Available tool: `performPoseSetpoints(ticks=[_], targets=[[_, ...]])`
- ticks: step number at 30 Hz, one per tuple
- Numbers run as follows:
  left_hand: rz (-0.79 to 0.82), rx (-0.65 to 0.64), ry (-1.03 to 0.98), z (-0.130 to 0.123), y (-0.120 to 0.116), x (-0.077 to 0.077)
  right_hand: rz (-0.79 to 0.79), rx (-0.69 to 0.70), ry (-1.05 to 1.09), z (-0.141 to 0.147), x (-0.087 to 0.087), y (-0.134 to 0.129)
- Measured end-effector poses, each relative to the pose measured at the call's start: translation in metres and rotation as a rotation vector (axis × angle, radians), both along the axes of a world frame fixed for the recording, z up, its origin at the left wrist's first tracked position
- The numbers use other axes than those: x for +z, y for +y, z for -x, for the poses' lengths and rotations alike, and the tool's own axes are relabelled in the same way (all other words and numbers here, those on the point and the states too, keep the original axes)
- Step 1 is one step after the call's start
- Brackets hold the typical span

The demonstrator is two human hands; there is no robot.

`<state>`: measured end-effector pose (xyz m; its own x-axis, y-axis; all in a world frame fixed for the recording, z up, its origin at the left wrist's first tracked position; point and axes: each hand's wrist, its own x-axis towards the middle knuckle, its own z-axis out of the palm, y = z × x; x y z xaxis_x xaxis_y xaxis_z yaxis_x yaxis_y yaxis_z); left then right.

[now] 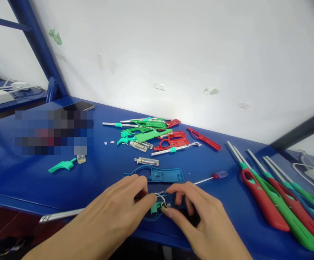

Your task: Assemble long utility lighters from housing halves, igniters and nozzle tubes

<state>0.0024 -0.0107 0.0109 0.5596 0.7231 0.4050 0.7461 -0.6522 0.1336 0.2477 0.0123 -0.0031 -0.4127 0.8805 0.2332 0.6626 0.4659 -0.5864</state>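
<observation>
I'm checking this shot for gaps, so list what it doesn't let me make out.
All in the head view:
- Blue shell: partly covered by the left hand and right hand.
- White wires: too small to trace among the fingers.
- Screwdriver: tip hidden behind the right hand.
- Dark things at left: pixelated.
- Blue lighter: cut off by the right edge.

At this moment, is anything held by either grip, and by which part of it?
The left grip and right grip are at the nearer blue shell, close to the white wires; what exactly each holds, and where, cannot be told.
</observation>
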Motion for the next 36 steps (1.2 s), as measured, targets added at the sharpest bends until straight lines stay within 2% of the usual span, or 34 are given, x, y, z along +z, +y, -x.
performPoseSetpoints(ticks=[6, 12, 17, 26, 36], targets=[[0.181, -0.031, -0.073, 0.01, -0.001, -0.011, 0.04, 0.011, 0.044, -0.002, -0.004, 0.002], [0.184, -0.015, -0.169, 0.015, 0.001, -0.02, 0.0, 0.043, 0.064, -0.001, -0.002, 0.003], [0.261, -0.014, -0.205, 0.016, 0.002, -0.022, -0.031, 0.049, 0.057, 0.002, 0.002, 0.005], [0.101, 0.007, -0.23, 0.011, 0.003, -0.025, -0.116, 0.07, -0.011, 0.001, 0.004, 0.005], [0.09, 0.018, -0.253, 0.007, 0.004, -0.024, -0.074, 0.08, -0.005, 0.002, 0.006, 0.005]])
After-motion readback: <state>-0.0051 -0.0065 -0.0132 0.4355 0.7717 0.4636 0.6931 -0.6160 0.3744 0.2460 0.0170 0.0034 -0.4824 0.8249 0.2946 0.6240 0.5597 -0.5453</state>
